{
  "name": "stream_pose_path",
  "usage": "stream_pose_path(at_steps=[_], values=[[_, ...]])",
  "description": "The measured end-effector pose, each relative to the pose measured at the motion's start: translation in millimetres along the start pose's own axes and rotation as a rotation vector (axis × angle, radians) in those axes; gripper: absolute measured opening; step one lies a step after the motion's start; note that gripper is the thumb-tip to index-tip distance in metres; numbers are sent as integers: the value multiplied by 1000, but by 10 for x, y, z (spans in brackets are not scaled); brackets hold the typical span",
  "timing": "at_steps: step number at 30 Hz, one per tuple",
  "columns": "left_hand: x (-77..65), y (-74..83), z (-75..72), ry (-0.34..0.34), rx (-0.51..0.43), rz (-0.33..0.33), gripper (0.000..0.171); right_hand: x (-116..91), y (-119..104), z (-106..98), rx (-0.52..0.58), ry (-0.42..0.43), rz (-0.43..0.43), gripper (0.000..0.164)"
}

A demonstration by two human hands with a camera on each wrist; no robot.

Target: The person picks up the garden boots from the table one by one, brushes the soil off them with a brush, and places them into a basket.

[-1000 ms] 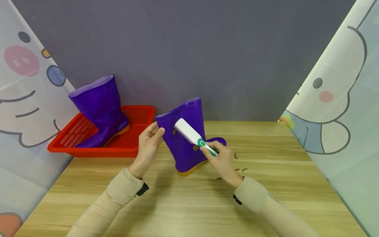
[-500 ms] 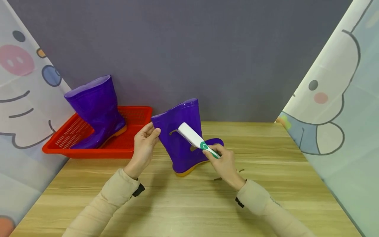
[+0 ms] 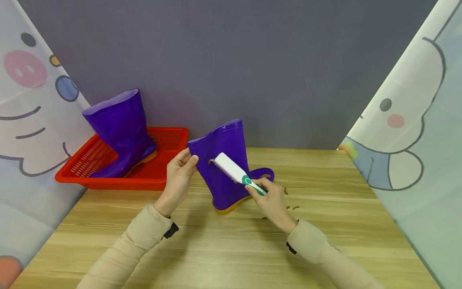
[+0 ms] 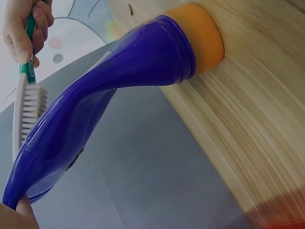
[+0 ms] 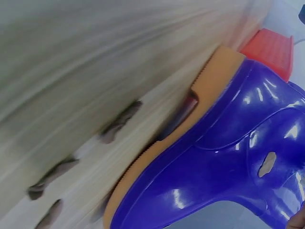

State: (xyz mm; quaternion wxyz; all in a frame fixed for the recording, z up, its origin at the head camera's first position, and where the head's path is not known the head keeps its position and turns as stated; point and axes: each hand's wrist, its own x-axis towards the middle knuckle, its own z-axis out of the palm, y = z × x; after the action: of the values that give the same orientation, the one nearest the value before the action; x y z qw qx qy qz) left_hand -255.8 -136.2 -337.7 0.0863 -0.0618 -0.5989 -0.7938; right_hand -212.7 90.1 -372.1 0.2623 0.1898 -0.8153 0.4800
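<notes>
A purple rain boot [image 3: 225, 188] with an orange sole stands on the table, its shaft leaning left. My left hand [image 3: 179, 172] pinches the shaft's upper left edge between thumb and fingers. My right hand [image 3: 268, 198] grips the green-and-white handle of a scrubbing brush [image 3: 231, 166]. The brush's white bristles [image 4: 33, 107] face the shaft and lie right at its surface in the left wrist view. A small brown smear [image 3: 211, 161] shows beside the brush head. In the right wrist view, a tan patch [image 5: 268, 164] marks the boot's side. The brush covers part of the shaft.
At the left, a red plastic basket [image 3: 119, 184] holds a second purple boot [image 3: 120, 124], its shaft rising above the rim. Several brown crumbs [image 5: 121, 121] lie on the wooden table [image 3: 231, 249] near the boot's toe. A grey panel [image 3: 231, 72] stands behind, with cartoon-printed sheets at both sides.
The brush has slid a little down the shaft, and a brown streak by its head has appeared and then shrunk. My left hand keeps its hold on the boot's edge.
</notes>
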Motion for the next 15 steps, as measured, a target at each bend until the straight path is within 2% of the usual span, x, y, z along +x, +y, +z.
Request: stream_pose_path(at_steps=[5,9,13,15], values=[[3,13,-20,1,-5,4,36,-13,21,-36,14,4,-23,13],[-4,19,-22,-9,-8,-3,37,24,1,-55,46,39,-36,12],[-10,17,-6,-12,-17,-3,37,76,-46,-39,65,60,-44,11],[-10,13,4,-10,-12,2,36,80,12,0,65,52,-36,11]])
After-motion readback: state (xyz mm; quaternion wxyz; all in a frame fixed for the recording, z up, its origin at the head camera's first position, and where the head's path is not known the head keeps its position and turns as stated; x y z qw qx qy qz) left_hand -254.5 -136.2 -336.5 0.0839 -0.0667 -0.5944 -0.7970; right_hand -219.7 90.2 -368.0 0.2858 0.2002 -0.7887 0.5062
